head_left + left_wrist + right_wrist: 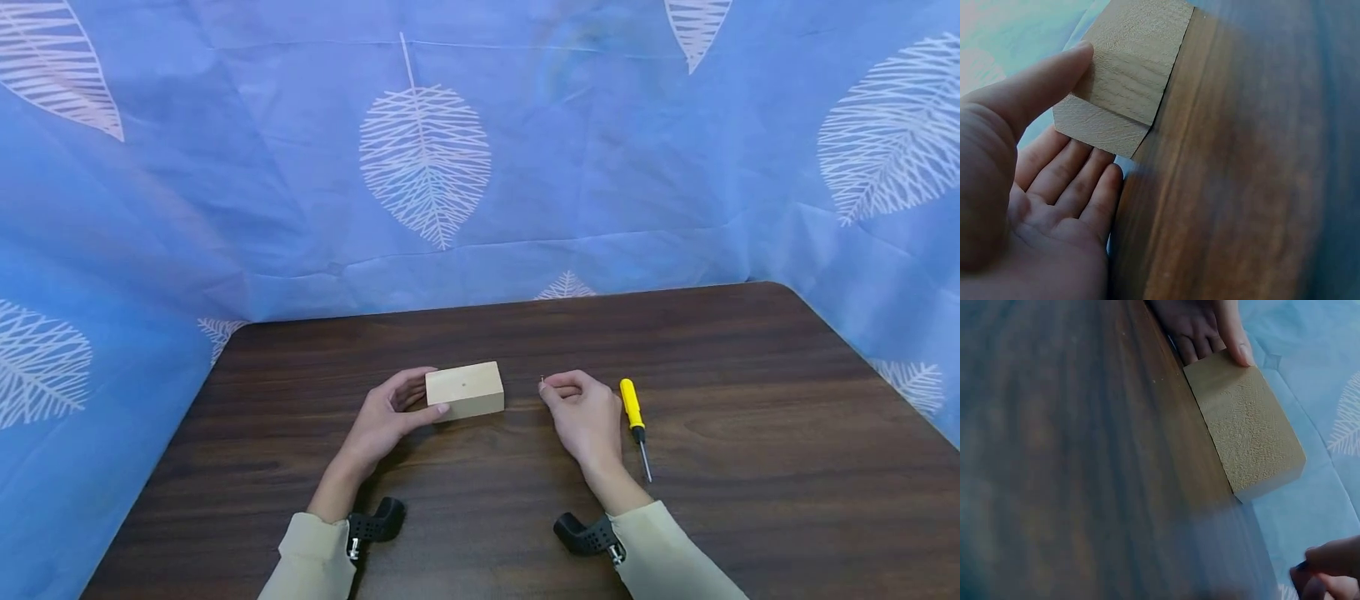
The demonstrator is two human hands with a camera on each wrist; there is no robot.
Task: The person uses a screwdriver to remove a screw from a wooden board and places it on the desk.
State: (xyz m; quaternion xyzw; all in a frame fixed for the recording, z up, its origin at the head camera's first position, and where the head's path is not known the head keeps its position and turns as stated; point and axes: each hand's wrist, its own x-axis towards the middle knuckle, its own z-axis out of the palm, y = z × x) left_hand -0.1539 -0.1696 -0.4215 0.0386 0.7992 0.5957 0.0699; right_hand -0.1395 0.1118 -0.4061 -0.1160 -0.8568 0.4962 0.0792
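A pale wooden block (465, 405) lies on the table with a small dark hole (464, 384) in its top face. My left hand (378, 425) holds its left end, thumb on the near side and fingers behind it. The left wrist view shows the thumb pressed on the block (1129, 69). To the right, my right hand (591, 417) pinches a tiny thin screw (542, 379) between thumb and forefinger, apart from the block. Only the fingertips of my right hand (1335, 569) show in the right wrist view, with the screw mostly hidden.
A yellow-handled screwdriver (632, 404) lies just right of my right hand, its shaft toward me. The dark wood-grain table (750, 400) ends at a blue leaf-patterned cloth (570, 167) behind and at both sides. A black camera mount sits on each wrist.
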